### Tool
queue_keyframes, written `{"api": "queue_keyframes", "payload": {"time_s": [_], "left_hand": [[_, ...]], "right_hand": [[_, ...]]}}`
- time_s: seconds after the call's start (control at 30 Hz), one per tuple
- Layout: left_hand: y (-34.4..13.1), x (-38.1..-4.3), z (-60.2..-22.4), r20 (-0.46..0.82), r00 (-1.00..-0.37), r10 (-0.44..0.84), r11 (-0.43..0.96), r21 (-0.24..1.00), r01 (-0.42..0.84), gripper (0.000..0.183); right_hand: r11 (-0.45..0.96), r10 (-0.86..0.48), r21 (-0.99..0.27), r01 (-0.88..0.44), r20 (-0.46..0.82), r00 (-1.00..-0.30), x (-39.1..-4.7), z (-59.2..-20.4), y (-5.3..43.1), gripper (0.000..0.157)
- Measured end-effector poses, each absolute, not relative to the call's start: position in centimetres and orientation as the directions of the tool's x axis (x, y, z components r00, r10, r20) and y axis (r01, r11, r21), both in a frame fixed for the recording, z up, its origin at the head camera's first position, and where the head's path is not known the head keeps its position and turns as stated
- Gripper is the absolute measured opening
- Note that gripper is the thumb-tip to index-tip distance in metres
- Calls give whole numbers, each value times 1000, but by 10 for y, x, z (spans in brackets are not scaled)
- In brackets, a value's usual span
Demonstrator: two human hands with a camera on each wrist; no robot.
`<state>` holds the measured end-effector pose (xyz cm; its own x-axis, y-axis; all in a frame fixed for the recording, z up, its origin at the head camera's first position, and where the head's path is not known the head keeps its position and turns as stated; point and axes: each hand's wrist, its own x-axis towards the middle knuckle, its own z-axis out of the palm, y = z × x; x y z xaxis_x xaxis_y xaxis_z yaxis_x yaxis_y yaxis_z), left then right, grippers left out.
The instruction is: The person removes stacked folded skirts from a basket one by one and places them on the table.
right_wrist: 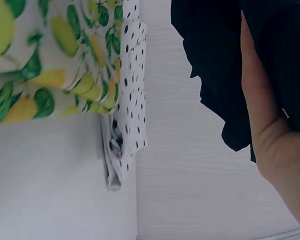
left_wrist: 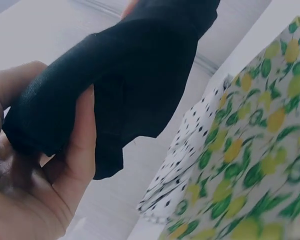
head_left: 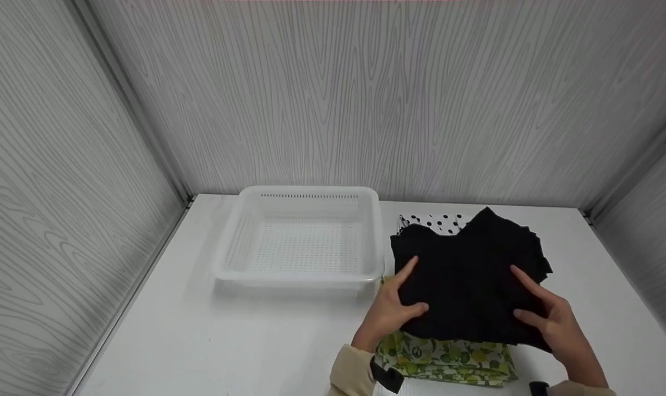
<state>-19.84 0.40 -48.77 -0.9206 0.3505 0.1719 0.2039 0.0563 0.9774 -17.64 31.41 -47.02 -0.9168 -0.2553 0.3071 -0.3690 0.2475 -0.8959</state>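
A folded black cloth (head_left: 465, 291) is held up between both hands over the right part of the table. My left hand (head_left: 387, 311) grips its left edge, and in the left wrist view thumb and fingers lie on either side of the fabric (left_wrist: 135, 75). At the opposite edge, my right hand (head_left: 557, 324) grips the cloth with thumb and fingers apart. Below it lies a folded lemon-print cloth (head_left: 448, 360), partly covered by the black one in the head view. Behind that, a white cloth with black dots (head_left: 445, 224) shows its far part.
A white plastic basket (head_left: 297, 276) with a perforated bottom stands left of the cloths, close to the back wall (head_left: 333, 99). The white table (head_left: 245, 341) is bounded by grey wood-grain panels at the back and both sides.
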Motion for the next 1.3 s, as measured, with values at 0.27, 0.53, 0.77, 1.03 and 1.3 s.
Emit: {"api": "queue_keyframes", "payload": {"time_s": [0.27,0.53,0.77,1.03,1.3], "left_hand": [[35,-195,-495,155,-919,363,18,985,174,83],[64,-188,-497,102,-925,365,43,991,126,82],[85,-186,-498,8,-921,391,58,998,34,79],[113,-183,-500,29,-900,435,50,997,56,77],[137,-172,-512,8,-885,465,123,990,73,76]], "right_hand": [[199,-189,-922,-331,295,-937,-163,-477,342,76],[156,-84,-974,-162,150,-985,-151,-487,374,77],[122,-24,-985,-121,119,-993,-143,-494,395,79],[145,47,-979,-145,153,-987,-132,-500,423,78],[366,80,-895,-253,302,-950,-119,-518,444,84]]}}
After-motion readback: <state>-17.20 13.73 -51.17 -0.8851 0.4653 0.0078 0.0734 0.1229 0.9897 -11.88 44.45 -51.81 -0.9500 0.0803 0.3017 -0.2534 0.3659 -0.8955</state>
